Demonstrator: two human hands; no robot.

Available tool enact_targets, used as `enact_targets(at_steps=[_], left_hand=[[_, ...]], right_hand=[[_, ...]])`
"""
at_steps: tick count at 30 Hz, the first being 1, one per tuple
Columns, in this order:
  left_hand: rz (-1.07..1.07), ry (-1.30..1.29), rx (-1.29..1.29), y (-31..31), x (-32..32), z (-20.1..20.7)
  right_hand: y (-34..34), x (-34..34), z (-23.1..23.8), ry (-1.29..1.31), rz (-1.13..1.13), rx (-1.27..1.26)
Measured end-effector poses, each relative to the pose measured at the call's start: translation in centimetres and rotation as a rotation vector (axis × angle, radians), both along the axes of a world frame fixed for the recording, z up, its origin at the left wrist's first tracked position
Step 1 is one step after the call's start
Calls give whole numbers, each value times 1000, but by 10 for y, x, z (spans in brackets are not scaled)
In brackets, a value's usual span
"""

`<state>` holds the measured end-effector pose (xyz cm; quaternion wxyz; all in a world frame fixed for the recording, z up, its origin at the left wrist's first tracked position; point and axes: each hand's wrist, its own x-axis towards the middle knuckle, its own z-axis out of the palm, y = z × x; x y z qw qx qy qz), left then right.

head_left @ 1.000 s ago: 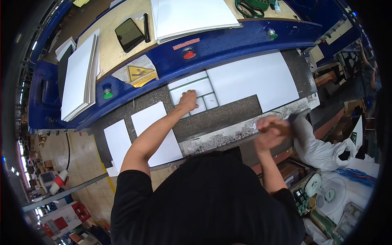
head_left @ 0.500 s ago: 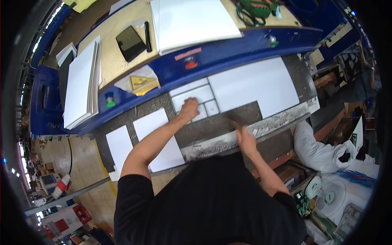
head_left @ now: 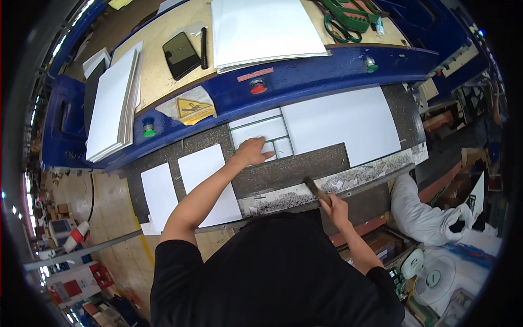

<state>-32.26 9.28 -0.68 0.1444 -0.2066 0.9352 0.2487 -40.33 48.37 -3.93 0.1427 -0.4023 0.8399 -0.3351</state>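
Observation:
My left hand [head_left: 251,152] rests on white panel pieces [head_left: 256,131] with dark green gaps between them, thumb and fingers spread. In my right hand [head_left: 334,210], the fingers wrap round the wooden handle of a brush [head_left: 312,186] with a dark end. The brush is over the debris-strewn front strip [head_left: 283,200], apart from the panels. A large white L-shaped panel [head_left: 343,120] lies right of the small pieces. Two white rectangles, a narrow one [head_left: 159,191] and a wider one [head_left: 204,174], lie left on the dark bed [head_left: 261,177].
Behind the bed stands a blue machine beam [head_left: 310,71] with red and green buttons. White sheet stacks [head_left: 267,32] [head_left: 113,106], a phone [head_left: 181,55], a black pen [head_left: 204,48] and green-handled scissors [head_left: 341,30] lie beyond. A fan [head_left: 434,279] sits lower right.
My right hand has brought the brush nearer to me, from the dark bed to the front strip. My left hand stays on the small pieces, its fingers more spread. The view has shifted slightly.

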Motion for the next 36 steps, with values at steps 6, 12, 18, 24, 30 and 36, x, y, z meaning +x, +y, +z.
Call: enact_targets(at_steps=[6, 12, 18, 24, 30, 36], left_hand=[[204, -19, 94, 2, 3, 13], [322, 19, 39, 16, 10, 16], [269, 52, -36, 4, -4, 14], [328, 201, -112, 10, 4, 0], [406, 467, -242, 21, 9, -16], [414, 351, -158, 39, 49, 8]], right_hand=[[-7, -39, 22, 170, 343, 17], [-8, -61, 20, 229, 351, 108], [-23, -97, 22, 279, 521, 85], [-38, -108, 36, 347, 468, 207], [-35, -90, 40, 227, 338, 212], [-52, -80, 64, 204, 252, 120]])
